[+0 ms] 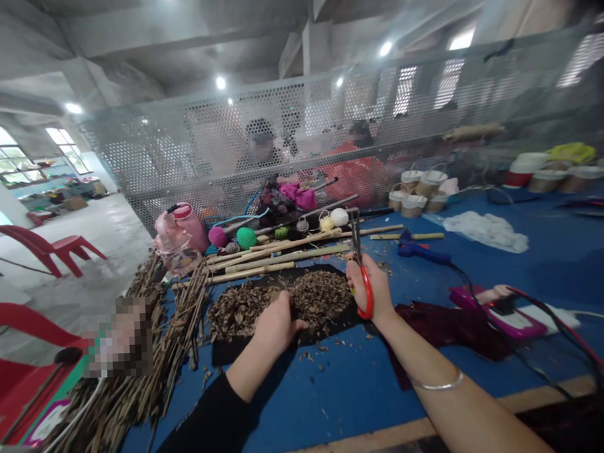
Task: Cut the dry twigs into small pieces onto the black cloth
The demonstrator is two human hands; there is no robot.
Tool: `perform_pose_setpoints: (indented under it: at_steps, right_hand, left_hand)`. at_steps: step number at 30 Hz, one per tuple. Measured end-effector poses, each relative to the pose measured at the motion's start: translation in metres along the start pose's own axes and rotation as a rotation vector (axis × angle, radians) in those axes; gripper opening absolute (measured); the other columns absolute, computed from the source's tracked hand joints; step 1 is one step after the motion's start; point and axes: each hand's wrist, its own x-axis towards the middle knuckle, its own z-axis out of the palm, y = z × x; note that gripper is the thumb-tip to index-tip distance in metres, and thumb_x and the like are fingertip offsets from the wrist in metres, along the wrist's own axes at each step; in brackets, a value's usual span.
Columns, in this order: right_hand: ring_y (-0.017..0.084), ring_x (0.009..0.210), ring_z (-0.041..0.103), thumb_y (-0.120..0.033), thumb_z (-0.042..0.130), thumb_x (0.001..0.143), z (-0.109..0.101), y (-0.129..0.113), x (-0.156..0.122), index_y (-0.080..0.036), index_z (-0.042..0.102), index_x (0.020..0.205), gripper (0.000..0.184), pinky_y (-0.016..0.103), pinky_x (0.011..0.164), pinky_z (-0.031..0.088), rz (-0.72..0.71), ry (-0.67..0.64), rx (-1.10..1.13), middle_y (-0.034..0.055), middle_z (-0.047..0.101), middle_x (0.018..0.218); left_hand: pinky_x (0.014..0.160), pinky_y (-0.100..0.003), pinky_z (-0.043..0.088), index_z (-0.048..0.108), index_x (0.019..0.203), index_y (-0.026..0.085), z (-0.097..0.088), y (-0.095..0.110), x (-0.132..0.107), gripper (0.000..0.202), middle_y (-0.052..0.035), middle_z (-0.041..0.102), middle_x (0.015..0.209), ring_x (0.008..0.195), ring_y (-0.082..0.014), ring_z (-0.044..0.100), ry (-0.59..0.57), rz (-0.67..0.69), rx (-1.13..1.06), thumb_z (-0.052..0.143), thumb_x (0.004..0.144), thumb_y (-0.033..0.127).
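My right hand (369, 289) is closed round the red handles of a pair of scissors (360, 264), blades pointing up and away from me. My left hand (276, 323) is curled, fingers down, on a heap of brown dried chips (235, 308) spread over a black cloth (227, 350) on the blue table (339, 385). What the left fingers grip, if anything, is hidden. A silver bangle (436, 384) sits on my right forearm.
Long bamboo sticks (278, 254) lie behind the heap, with balls of yarn (246, 237) and a pink jug (189, 226). A bundle of twigs (152, 366) runs along the left. A blue glue gun (418, 248), cables and a pink device (506, 318) lie right. People sit behind a mesh screen (327, 118).
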Motion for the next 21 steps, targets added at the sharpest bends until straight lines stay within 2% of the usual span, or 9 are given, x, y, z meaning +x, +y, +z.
perform_pose_setpoints:
  at_steps: [3,7,8,11,13,16,21]
  right_hand:
    - [0.011,0.048,0.047,-0.05,0.041,0.086,0.001,-0.001,-0.001,-0.019,0.053,0.102,0.037,0.023,0.05,0.042,-0.011,0.0,0.0,-0.0028,0.051,0.06]
    - [0.011,0.047,0.047,-0.051,0.042,0.085,0.0,0.0,0.001,-0.019,0.054,0.101,0.037,0.022,0.048,0.041,-0.015,0.032,0.004,-0.0025,0.052,0.06]
    - [0.011,0.046,0.047,-0.051,0.042,0.085,0.001,0.001,0.001,-0.019,0.055,0.101,0.038,0.022,0.048,0.041,-0.013,0.039,0.003,-0.0026,0.052,0.059]
    - [0.011,0.047,0.048,-0.05,0.042,0.085,0.002,0.003,0.0,-0.019,0.055,0.101,0.037,0.022,0.048,0.042,-0.015,0.03,0.002,-0.0023,0.052,0.059]
    - [0.011,0.048,0.048,-0.05,0.042,0.085,0.002,0.003,0.0,-0.02,0.055,0.1,0.037,0.023,0.049,0.042,-0.018,0.021,0.009,-0.0019,0.053,0.06]
    - [0.012,0.049,0.049,-0.051,0.043,0.085,0.003,0.004,-0.001,-0.02,0.055,0.1,0.036,0.023,0.049,0.043,-0.018,0.013,0.025,-0.0018,0.052,0.061]
    - [0.012,0.05,0.05,-0.051,0.043,0.085,0.004,0.005,-0.002,-0.02,0.055,0.101,0.037,0.024,0.051,0.044,-0.01,-0.009,0.029,-0.0018,0.053,0.061]
  left_hand:
    - [0.062,-0.025,0.034,0.051,0.086,0.021,0.005,0.003,0.006,0.026,-0.0033,0.058,0.074,0.07,-0.0187,0.055,0.023,-0.006,-0.05,0.069,0.067,0.025]
    - [0.065,-0.025,0.036,0.054,0.086,0.02,-0.008,0.008,0.001,0.019,-0.0033,0.059,0.079,0.074,-0.0174,0.053,0.039,0.109,-0.022,0.061,0.075,0.033]
    - [0.065,-0.025,0.037,0.056,0.086,0.02,-0.013,0.009,-0.003,0.022,-0.003,0.059,0.08,0.075,-0.0172,0.054,-0.023,0.161,-0.009,0.062,0.074,0.037]
    - [0.062,-0.023,0.038,0.064,0.094,0.022,-0.023,0.011,-0.013,0.035,-0.0017,0.062,0.079,0.072,-0.0161,0.056,-0.403,0.343,0.014,0.067,0.068,0.045]
    - [0.063,-0.023,0.04,0.064,0.105,0.024,-0.023,0.011,-0.018,0.046,-0.0029,0.064,0.084,0.074,-0.017,0.058,-0.541,0.405,0.055,0.07,0.065,0.044]
    - [0.072,-0.025,0.042,0.063,0.111,0.024,-0.017,0.012,-0.019,0.042,-0.005,0.066,0.09,0.082,-0.0189,0.06,-0.51,0.426,0.096,0.066,0.071,0.035]
    - [0.076,-0.025,0.044,0.069,0.1,0.022,-0.006,0.015,-0.02,0.025,-0.0053,0.068,0.091,0.083,-0.018,0.062,-0.452,0.428,0.059,0.058,0.079,0.029]
